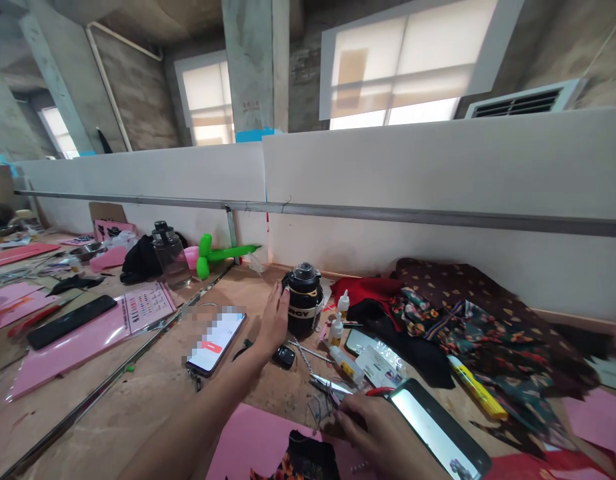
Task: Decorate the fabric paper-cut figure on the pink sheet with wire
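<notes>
My left hand reaches forward, its fingers stretched out flat against the left side of a black bottle with a pale lettered band. Just below that hand lies a small black object. My right hand is low over the table, thumb and fingers drawn together; what is between them, if anything, is hidden. Scissors with a red handle lie beside its fingertips, near a small clear piece. Under and left of it is a pink sheet with a dark flowered fabric piece.
A lit phone lies left, another phone right. Small glue bottles, a yellow tube and heaped fabrics crowd the right. Further left are a clear bottle, a green balloon and a pink packet. A white partition stands behind.
</notes>
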Demonstrator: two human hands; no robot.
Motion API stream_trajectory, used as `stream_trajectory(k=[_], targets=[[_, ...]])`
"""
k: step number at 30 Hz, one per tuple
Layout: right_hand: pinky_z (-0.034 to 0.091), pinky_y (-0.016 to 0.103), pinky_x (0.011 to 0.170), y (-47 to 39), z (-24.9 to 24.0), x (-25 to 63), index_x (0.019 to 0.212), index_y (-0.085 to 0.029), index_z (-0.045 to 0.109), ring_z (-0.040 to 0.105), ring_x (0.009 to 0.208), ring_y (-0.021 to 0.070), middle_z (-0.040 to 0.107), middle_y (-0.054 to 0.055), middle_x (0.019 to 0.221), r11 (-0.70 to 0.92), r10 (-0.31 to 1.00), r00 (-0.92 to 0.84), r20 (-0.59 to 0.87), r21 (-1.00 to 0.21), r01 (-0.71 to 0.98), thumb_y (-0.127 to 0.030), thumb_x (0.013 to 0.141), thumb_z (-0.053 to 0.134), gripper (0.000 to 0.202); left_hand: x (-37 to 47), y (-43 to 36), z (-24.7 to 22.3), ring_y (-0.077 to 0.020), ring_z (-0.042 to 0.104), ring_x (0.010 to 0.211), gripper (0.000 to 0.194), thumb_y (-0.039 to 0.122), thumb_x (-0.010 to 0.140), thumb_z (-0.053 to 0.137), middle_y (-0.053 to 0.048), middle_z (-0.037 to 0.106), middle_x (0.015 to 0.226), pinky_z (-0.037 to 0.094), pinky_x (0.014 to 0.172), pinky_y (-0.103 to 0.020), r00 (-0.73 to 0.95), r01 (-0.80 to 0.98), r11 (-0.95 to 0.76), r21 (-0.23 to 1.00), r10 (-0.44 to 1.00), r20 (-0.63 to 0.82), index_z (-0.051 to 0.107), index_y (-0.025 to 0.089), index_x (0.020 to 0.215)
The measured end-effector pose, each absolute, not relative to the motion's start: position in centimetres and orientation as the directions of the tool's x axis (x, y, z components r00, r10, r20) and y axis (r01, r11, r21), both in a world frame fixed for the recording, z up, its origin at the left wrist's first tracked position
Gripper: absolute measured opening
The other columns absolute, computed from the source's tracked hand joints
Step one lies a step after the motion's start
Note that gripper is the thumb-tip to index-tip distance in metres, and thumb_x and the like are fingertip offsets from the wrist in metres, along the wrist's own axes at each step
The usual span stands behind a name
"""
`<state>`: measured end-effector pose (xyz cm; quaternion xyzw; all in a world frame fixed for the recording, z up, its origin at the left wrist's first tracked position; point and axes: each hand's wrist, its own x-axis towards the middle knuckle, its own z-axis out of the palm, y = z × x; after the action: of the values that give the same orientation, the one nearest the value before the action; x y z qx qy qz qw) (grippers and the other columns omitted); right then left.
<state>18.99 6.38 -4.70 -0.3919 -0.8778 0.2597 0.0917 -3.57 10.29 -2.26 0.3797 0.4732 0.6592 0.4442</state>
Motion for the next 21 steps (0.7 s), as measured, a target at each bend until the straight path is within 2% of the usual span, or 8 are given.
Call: stream_trajectory(k=[2,4,8,12,15,16,18,21], targets=[[0.03,0.026,0.055,6.4,-4.7,19.0,0.068,-0.02,0.061,0.058,0.063,0.0176,0.067,0.004,0.069,0.569,0.732,-0.68,-0.029,-0.523,0.635,-0.025,0.088,0.043,0.028,-3.4,10.5,-2.2,-0.0185,-0.005,0.143,0.052,0.033,0.082,0.059,-0.006,0.014,0.155,-0.002,0.115,-0.032,-0.373,-0.13,-0.2,0.971,0.917,0.139,0.045,0.019,0.13],[0.03,0.026,0.056,6.4,-4.7,19.1,0.068,-0.02,0.061,0.058,0.064,0.0179,0.067,0.005,0.07,0.582,0.732,-0.681,-0.015,-0.505,0.637,-0.026,0.089,0.042,0.028,-3.3,10.7,-2.1,-0.0207,-0.009,0.143,0.062,0.034,0.076,0.066,-0.009,0.009,0.156,-0.009,0.113,-0.035,-0.396,0.024,-0.222,0.975,0.893,0.214,0.044,0.016,0.132],[0.029,0.026,0.055,6.3,-4.4,19.0,0.069,-0.02,0.061,0.059,0.064,0.0178,0.067,0.004,0.07,0.592,0.731,-0.682,-0.015,-0.483,0.645,-0.028,0.09,0.04,0.031,-3.4,11.0,-1.4,-0.0272,-0.009,0.142,0.06,0.036,0.068,0.073,-0.011,0.02,0.153,-0.016,0.11,-0.041,-0.374,0.314,-0.263,0.912,0.849,0.373,0.054,0.018,0.122],[0.028,0.025,0.054,6.0,-3.7,19.0,0.069,-0.019,0.062,0.058,0.062,0.0168,0.067,0.004,0.068,0.587,0.729,-0.683,-0.04,-0.476,0.654,-0.025,0.088,0.04,0.029,-3.9,11.7,-0.2,-0.0312,-0.005,0.142,0.036,0.031,0.061,0.079,-0.009,0.038,0.145,-0.017,0.111,-0.043,-0.306,0.317,-0.334,0.888,0.85,0.429,0.068,0.019,0.093],[0.028,0.024,0.054,5.9,-3.4,19.1,0.069,-0.018,0.063,0.058,0.063,0.0166,0.067,0.004,0.068,0.586,0.731,-0.68,-0.048,-0.465,0.664,-0.02,0.084,0.043,0.026,-4.6,12.4,0.7,-0.0321,-0.004,0.142,0.015,0.027,0.061,0.079,-0.01,0.054,0.132,-0.013,0.112,-0.045,-0.23,0.228,-0.366,0.902,0.88,0.415,0.068,0.02,0.068],[0.028,0.024,0.054,5.9,-3.4,19.1,0.069,-0.018,0.063,0.058,0.063,0.0165,0.067,0.004,0.068,0.591,0.729,-0.683,-0.045,-0.462,0.661,-0.02,0.084,0.043,0.025,-4.8,12.7,1.0,-0.0323,-0.003,0.142,0.014,0.027,0.062,0.078,-0.011,0.059,0.125,-0.011,0.112,-0.045,-0.21,0.191,-0.367,0.91,0.891,0.403,0.066,0.021,0.061],[0.027,0.024,0.053,6.0,-3.4,19.2,0.069,-0.019,0.063,0.058,0.062,0.016,0.066,0.003,0.067,0.602,0.723,-0.69,-0.031,-0.463,0.651,-0.019,0.083,0.043,0.025,-5.2,13.1,1.4,-0.0326,0.002,0.142,0.026,0.029,0.065,0.076,-0.012,0.067,0.11,-0.009,0.112,-0.045,-0.186,0.131,-0.356,0.925,0.908,0.376,0.059,0.022,0.047],[0.026,0.023,0.052,6.2,-3.8,19.4,0.068,-0.018,0.063,0.056,0.06,0.0151,0.065,0.003,0.065,0.615,0.716,-0.698,-0.006,-0.469,0.634,-0.019,0.083,0.044,0.024,-5.2,13.6,2.0,-0.0322,0.007,0.142,0.042,0.036,0.074,0.068,-0.013,0.071,0.091,-0.009,0.112,-0.046,-0.199,0.068,-0.329,0.942,0.921,0.336,0.051,0.023,0.038]])
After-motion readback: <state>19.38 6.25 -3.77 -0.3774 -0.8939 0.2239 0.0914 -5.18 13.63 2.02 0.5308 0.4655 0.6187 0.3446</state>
